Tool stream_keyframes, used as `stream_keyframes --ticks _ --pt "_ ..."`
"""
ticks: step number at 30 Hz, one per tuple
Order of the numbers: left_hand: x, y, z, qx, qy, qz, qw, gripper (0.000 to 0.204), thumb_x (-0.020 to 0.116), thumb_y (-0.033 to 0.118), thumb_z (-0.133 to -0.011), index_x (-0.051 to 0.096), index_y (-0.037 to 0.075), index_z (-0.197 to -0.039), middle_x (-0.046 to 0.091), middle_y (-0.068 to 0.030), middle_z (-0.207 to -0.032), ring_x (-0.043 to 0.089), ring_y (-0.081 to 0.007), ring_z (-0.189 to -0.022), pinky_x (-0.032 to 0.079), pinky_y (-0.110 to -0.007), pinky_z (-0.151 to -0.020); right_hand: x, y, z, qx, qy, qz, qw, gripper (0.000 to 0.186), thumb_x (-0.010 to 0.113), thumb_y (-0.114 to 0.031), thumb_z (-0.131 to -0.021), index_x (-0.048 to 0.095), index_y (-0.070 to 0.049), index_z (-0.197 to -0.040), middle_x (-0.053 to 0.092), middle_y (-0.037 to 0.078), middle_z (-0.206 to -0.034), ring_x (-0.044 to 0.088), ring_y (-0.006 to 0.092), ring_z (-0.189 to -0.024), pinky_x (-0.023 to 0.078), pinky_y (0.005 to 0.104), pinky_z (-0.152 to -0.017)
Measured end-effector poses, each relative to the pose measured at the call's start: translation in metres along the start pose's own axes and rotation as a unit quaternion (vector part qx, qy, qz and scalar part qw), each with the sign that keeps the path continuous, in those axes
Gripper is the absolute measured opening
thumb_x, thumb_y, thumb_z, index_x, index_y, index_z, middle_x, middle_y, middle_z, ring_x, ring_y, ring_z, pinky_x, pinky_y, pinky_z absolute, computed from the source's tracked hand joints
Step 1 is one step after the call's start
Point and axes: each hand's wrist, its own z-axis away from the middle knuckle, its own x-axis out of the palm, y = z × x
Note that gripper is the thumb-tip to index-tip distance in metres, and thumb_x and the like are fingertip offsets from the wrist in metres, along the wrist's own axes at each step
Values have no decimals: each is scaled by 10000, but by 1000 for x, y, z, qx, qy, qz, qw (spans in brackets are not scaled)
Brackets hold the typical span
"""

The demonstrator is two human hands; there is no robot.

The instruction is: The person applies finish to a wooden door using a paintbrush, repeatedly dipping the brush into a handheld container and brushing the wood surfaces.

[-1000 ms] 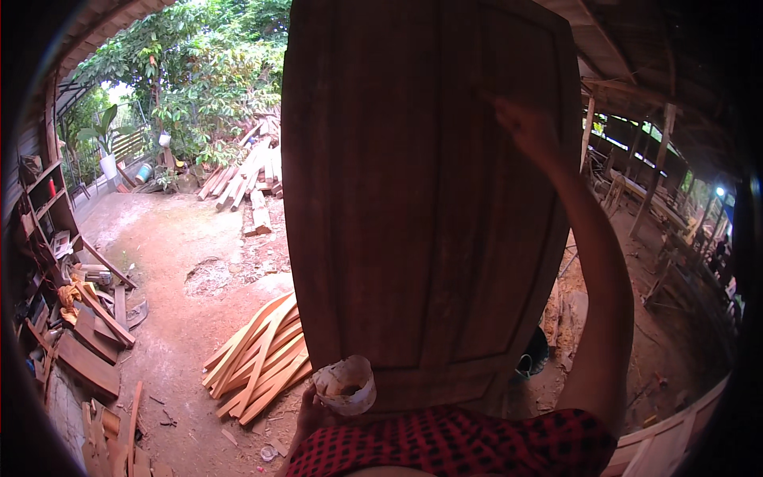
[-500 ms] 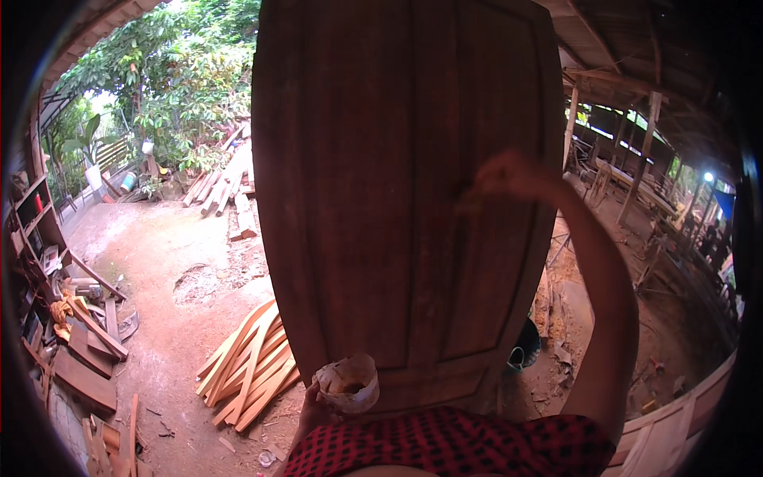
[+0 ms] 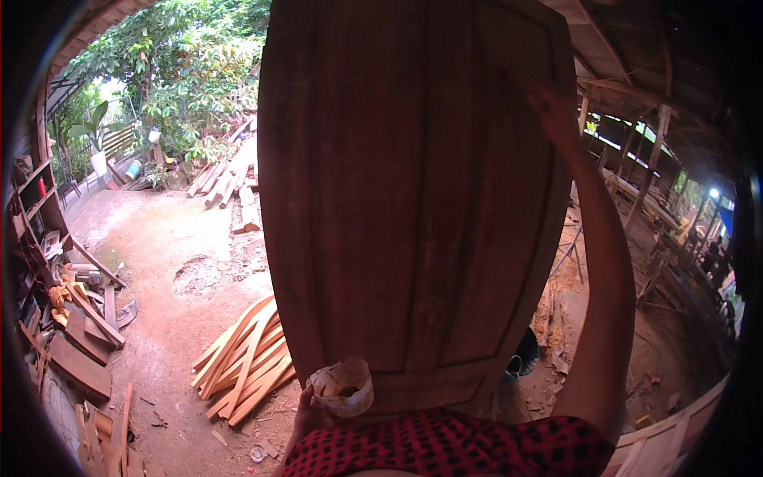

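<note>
A tall dark brown panelled wooden door (image 3: 373, 207) stands upright before me and fills the middle of the view. Low at its foot, my left hand (image 3: 308, 412) grips a whitish, stained plastic tub (image 3: 350, 401) by its side; a little brownish stuff shows inside. My right arm reaches up along the door's right side. At the upper right panel my right hand (image 3: 550, 110) is closed, its fingers at or close to the door's face. Shadow and blur hide whatever those fingers hold.
Left of the door lies a pile of light wooden strips (image 3: 246, 362) on the dirt ground, with stacked poles (image 3: 230, 179) farther back. Wood scraps and boards (image 3: 79, 366) crowd the left edge. A dark bucket (image 3: 524, 354) sits behind the door's lower right; roof posts (image 3: 648, 167) stand beyond.
My right hand has moved up and to the right across the door, from the middle to the upper right panel. My left hand keeps the tub in nearly the same place.
</note>
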Motion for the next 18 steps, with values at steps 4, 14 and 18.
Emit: stream_keyframes --ticks 4,14,18 --pt "1 6 -13 -49 -27 -20 998 597 531 495 -836 406 202 -1341 462 -96 -1328 410 -331 -1238 340 -584 -989 -23 -59 113 -29 -150 -55 987 360 566 -179 -880 557 -214 -1238 584 154 -1150 585 331 -1031 480 375 -894" --pt "48 7 -39 -69 -40 -88 993 573 501 539 -842 454 184 -1289 495 -95 -1280 495 -328 -1148 436 -540 -897 -39 -68 191 166 -531 -196 807 237 640 -193 -824 655 -64 -1022 647 126 -1025 624 241 -953 481 356 -850" --pt "50 -1 -43 -60 -47 -111 991 656 453 581 -844 381 157 -1339 442 -110 -1326 460 -344 -1182 423 -545 -905 -35 2 116 176 -415 -213 867 235 694 -162 -785 661 -39 -984 677 75 -910 631 157 -893 496 317 -810"
